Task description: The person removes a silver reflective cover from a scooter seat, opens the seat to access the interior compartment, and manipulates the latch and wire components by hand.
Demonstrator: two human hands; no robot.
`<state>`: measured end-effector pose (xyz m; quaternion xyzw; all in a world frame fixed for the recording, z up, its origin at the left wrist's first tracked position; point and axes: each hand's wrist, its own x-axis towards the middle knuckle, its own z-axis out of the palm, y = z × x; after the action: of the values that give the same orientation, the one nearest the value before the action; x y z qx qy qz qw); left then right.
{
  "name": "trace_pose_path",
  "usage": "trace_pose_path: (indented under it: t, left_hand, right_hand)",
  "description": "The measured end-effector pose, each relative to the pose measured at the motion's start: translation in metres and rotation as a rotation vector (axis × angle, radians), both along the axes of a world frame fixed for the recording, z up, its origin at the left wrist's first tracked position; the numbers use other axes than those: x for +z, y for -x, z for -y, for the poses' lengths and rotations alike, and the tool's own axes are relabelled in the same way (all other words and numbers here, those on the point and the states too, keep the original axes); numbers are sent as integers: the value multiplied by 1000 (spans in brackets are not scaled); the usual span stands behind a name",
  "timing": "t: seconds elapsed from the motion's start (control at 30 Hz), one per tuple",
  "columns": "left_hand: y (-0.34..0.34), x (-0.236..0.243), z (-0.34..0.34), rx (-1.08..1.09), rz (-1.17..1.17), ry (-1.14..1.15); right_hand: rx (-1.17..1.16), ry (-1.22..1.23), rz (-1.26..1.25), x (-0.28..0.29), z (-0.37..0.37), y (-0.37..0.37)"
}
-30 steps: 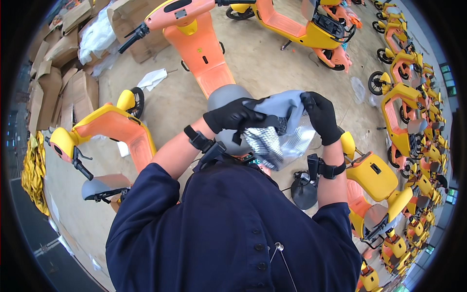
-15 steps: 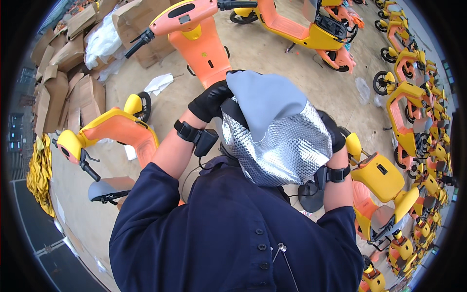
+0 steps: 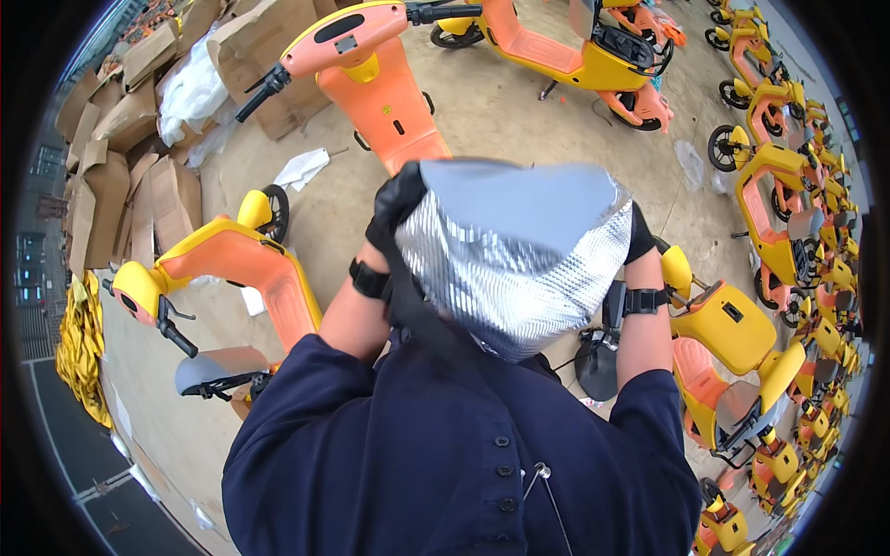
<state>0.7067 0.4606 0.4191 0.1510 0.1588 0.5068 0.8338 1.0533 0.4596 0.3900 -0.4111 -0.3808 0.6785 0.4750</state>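
A fabric cover [image 3: 510,287], silver and textured on one face and grey-blue on the other, is spread out between my gloved hands in front of my chest. My left hand [image 3: 394,199] is closed on its upper left side, with a black strap [image 3: 405,292] hanging below. At the right edge, my right hand [image 3: 638,232] grips the cover, its fingertips mostly hidden behind it. The cover hides much of the pink-and-yellow scooter [image 3: 380,111] directly beyond it. A black round object [image 3: 593,366] lies below the cover's right side.
Yellow-and-pink scooters stand left [image 3: 278,283], behind [image 3: 547,51] and in rows at right [image 3: 769,204]. Cardboard [image 3: 102,199] and white plastic [image 3: 190,97] are heaped upper left. A yellow bundle [image 3: 79,352] lies at the left edge, with scraps [image 3: 301,167] on the floor [image 3: 232,167].
The bunched cover has been opened out wider and raised, now hiding the grey seat. My left hand moved left and my right hand moved outward; a strap now dangles from the left side.
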Motion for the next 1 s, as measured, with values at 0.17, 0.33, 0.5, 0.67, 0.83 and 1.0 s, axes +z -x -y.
trace_pose_path:
  t: [0.17,0.33,0.5,0.67,0.83,1.0]
  left_hand:
    - [13,-23,-26,-75,2,8]
    - [20,-3,3,-93,-217,-293]
    - [3,10,42,-17,-257,-464]
    - [-20,17,24,-161,114,-48]
    - [-29,10,9,-85,187,-169]
    - [-17,-3,-42,257,-32,-38]
  right_hand:
    - [-4,184,-285,14,15,14]
    - [-2,432,-399,-56,13,-33]
    - [137,-580,1156,-78,-6,-54]
    - [-16,-392,920,-97,-5,-59]
    - [-45,193,-495,-80,-10,-21]
    - [-52,327,-632,-42,42,7]
